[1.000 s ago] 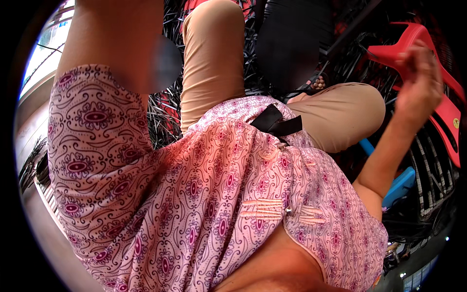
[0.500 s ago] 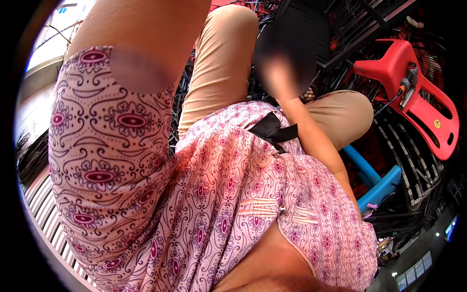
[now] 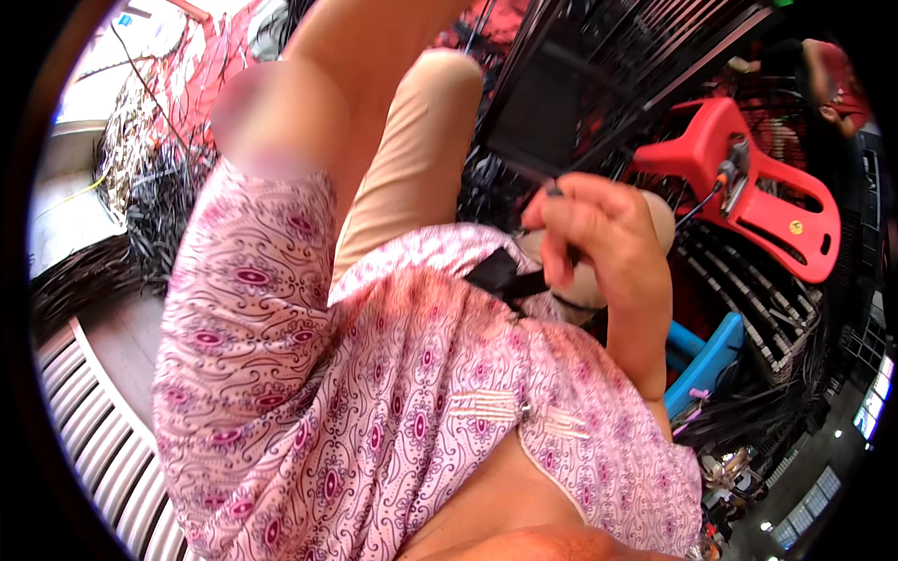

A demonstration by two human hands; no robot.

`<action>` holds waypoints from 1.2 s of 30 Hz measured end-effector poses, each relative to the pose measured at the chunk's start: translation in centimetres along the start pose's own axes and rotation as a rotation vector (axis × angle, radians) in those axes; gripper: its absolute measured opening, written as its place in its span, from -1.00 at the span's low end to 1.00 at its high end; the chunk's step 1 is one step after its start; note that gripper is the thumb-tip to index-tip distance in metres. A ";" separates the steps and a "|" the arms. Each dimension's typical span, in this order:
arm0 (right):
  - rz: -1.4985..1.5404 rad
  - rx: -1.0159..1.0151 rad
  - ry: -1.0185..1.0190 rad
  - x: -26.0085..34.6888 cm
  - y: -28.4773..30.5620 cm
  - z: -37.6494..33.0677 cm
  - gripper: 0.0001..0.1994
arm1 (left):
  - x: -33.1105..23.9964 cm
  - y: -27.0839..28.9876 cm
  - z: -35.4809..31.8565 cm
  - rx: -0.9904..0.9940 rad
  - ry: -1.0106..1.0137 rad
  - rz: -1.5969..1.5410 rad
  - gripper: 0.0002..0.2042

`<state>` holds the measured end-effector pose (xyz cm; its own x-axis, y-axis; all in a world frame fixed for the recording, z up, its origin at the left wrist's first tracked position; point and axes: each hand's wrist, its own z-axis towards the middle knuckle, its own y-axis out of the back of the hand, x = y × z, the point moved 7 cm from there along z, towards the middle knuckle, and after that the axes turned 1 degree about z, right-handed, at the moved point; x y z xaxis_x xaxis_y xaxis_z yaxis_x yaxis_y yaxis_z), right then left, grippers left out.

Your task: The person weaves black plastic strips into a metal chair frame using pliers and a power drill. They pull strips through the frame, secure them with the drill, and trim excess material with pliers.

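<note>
My right hand (image 3: 608, 234) is raised in front of my lap, its fingers curled and thumb pressed to them. Between thumb and fingertips shows the end of a thin black strip (image 3: 555, 190); most of it is hidden or blurred. Just beyond the hand stands a black frame (image 3: 538, 112) with dark panels and bars. My left arm (image 3: 374, 37) reaches up and away past my knee and leaves the view at the top edge, so its hand is not seen.
A red plastic chair (image 3: 776, 201) at the right carries a metal hand tool (image 3: 734, 164) with a dark hose. Below it is a blue plastic seat (image 3: 716, 360). Loose black strips (image 3: 168, 220) lie in heaps at the left. A white slatted bench (image 3: 103, 439) stands lower left.
My right hand has pulled back toward me and to the right, away from the black frame. My left arm has swung to the right, and the whole view has shifted.
</note>
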<state>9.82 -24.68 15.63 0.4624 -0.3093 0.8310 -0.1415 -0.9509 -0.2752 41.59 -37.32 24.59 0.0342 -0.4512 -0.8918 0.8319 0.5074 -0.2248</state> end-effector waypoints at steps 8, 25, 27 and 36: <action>-0.129 0.063 0.413 0.6 1.1 -4.5 -0.80 | 2.2 -3.2 -11.0 0.010 0.125 -0.174 -0.80; 0.182 -0.016 0.776 4.3 5.6 -0.9 -0.57 | 3.4 -5.1 -16.5 0.057 0.219 -0.192 -0.42; 0.066 -0.082 0.807 4.6 5.8 -0.5 -0.54 | 3.4 -5.2 -16.6 0.053 0.233 -0.185 -0.42; -0.576 -0.570 0.986 11.9 6.0 -1.1 -0.85 | 3.8 -5.3 -17.0 0.038 0.268 -0.154 -0.44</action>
<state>13.52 -34.08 24.38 -0.2263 0.5044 0.8333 -0.6048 -0.7434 0.2857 27.91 -29.18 15.71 -0.2369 -0.3086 -0.9212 0.8360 0.4184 -0.3552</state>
